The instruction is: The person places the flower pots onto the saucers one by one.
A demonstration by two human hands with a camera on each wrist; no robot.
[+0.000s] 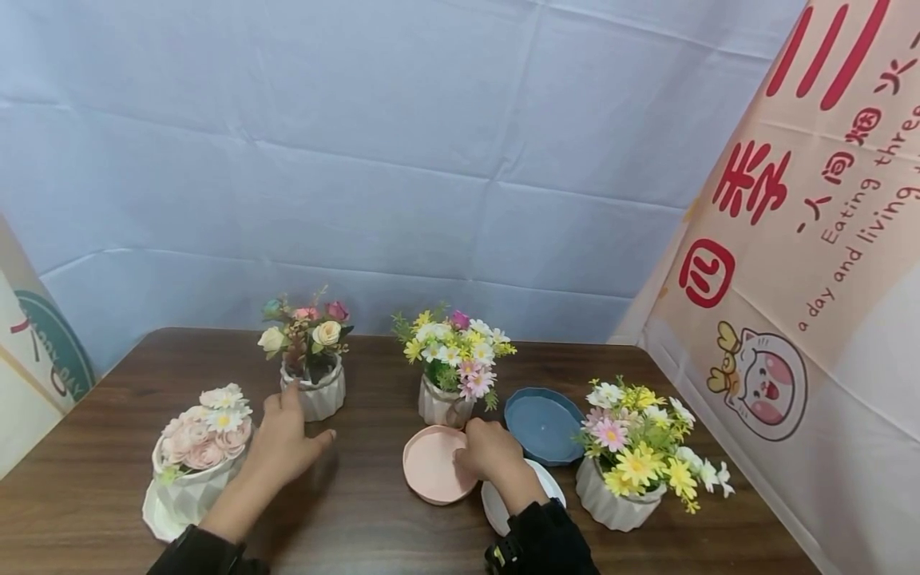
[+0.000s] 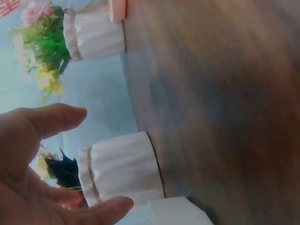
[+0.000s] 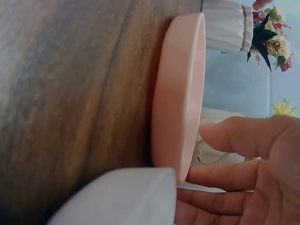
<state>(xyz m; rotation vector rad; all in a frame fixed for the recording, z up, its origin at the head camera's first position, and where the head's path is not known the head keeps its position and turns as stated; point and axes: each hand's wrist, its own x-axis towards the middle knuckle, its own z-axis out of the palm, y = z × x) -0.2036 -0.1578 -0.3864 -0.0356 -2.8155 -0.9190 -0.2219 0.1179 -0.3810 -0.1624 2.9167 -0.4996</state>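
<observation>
My right hand [image 1: 494,455] pinches the right rim of a shallow pink saucer [image 1: 434,465]. In the right wrist view the thumb [image 3: 220,135] reaches over the saucer's inside, with the index finger [image 3: 220,176] at its outer edge. My left hand [image 1: 282,439] is spread, its fingertips close to a white ribbed pot [image 1: 323,397] of cream and red artificial roses [image 1: 309,327]. A white saucer [image 1: 496,511] lies partly under the right hand in the head view. Behind the pink saucer stands a white pot [image 1: 434,402] of yellow, white and pink daisies [image 1: 453,351].
At front left, a white faceted pot [image 1: 208,487] of pale pink flowers stands on a white saucer [image 1: 160,511]. A blue saucer [image 1: 544,427] lies right of the middle pot. Another daisy pot [image 1: 614,499] stands farther right. Cloth hangs [image 1: 359,160] behind the brown table [image 1: 345,511].
</observation>
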